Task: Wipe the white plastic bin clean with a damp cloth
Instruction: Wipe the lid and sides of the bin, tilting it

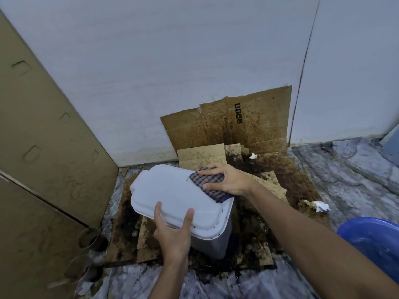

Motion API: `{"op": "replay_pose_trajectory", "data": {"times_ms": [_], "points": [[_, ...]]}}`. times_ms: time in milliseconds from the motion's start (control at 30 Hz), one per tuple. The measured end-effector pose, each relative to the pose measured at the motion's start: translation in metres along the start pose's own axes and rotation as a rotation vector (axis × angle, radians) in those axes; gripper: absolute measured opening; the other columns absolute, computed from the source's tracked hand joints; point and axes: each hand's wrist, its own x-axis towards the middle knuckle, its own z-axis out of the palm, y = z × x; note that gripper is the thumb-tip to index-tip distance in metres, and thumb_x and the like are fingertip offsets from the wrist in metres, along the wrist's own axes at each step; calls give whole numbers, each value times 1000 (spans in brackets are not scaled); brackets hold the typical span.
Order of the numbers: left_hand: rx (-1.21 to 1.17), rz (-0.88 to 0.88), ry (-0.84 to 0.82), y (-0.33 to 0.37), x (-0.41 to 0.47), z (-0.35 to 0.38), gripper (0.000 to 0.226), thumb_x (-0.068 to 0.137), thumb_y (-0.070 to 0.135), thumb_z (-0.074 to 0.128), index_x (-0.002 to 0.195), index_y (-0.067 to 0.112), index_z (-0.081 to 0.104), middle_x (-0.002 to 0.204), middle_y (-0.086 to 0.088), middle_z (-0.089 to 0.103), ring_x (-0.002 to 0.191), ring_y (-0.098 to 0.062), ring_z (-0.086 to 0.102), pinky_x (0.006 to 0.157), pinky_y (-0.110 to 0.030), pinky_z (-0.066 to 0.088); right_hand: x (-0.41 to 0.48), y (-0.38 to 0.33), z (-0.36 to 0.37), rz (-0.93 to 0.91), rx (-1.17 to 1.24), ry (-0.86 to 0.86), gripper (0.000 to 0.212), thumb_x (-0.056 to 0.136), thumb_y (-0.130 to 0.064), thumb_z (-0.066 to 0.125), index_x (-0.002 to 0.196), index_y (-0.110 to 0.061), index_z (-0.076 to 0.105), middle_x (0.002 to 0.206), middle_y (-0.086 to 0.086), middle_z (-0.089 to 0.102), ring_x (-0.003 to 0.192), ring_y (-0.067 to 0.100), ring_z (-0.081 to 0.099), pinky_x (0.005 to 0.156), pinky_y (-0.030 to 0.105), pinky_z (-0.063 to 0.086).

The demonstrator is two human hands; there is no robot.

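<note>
The white bin (pixel 172 195) stands tilted on the stained cardboard (pixel 280 175) that covers the floor, in the corner close to the wall (pixel 172 61). Its broad white face is turned up toward the camera.

The left hand (pixel 172 231) holds the near edge of the bin. Its grip is closed on the rim, with the thumb and one finger lying on the white face; the other fingers are hidden.

The right hand (pixel 228 180) is at the far right edge of this face. Its grip pinches a folded checked cloth (pixel 207 184) between thumb and fingers and keeps it flat on the plastic. One corner of the cloth hangs over the right edge.

At the left, a tall cardboard box (pixel 43 147) stands near the bin, so this side is narrow. Behind the bin, a cardboard sheet (pixel 226 124) leans on the wall. At the right there is more free floor, with a crumpled paper (pixel 321 206) and, further, a blue basin (pixel 371 240) at the border of the view.
</note>
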Motion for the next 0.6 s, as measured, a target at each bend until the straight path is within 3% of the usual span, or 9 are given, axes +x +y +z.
{"op": "replay_pose_trajectory", "data": {"times_ms": [167, 233, 300, 400, 467, 600], "points": [[145, 30, -54, -4, -2, -1, 97, 69, 57, 83, 147, 53, 25, 155, -6, 31, 139, -25, 36, 99, -36, 44, -14, 13, 9, -22, -45, 79, 50, 88, -57, 69, 136, -44, 61, 148, -11, 41, 132, 12, 43, 108, 33, 38], [225, 22, -73, 1, -2, -3, 102, 66, 65, 77, 148, 58, 18, 163, -6, 19, 147, -28, 27, 106, -40, 41, -20, 17, 18, -41, -84, 120, 52, 92, -57, 63, 141, -41, 57, 149, -9, 40, 134, 13, 42, 110, 33, 37], [329, 0, -43, 10, -3, -5, 106, 68, 67, 75, 150, 59, 9, 169, -7, -5, 154, -32, 10, 115, -49, 33, -24, 21, 27, -30, -83, 157, 51, 96, -56, 57, 145, -40, 52, 153, -7, 37, 140, 15, 37, 114, 35, 33], [427, 255, -4, 25, 3, -7, 95, 79, 61, 72, 153, 56, 13, 167, 8, -19, 156, -20, -9, 121, -61, 19, -32, 27, 36, 14, -75, 248, 52, 100, -58, 48, 149, -41, 46, 161, -5, 28, 149, 19, 25, 123, 48, 24], [473, 459, -127, 36, 17, -1, 76, 88, 56, 66, 153, 51, 26, 167, 17, -10, 155, -10, -10, 123, -60, 14, -39, 29, 44, 55, -40, 310, 53, 102, -56, 44, 153, -39, 40, 164, -6, 23, 151, 18, 19, 125, 48, 20], [744, 582, -538, 50, 54, 28, 53, 97, 60, 40, 150, 49, 35, 166, 20, 4, 154, -5, -7, 124, -57, 1, -57, 30, 70, 143, 78, 435, 59, 103, -62, 29, 159, -45, 19, 168, -13, 5, 155, 15, 5, 126, 47, 15]]}}
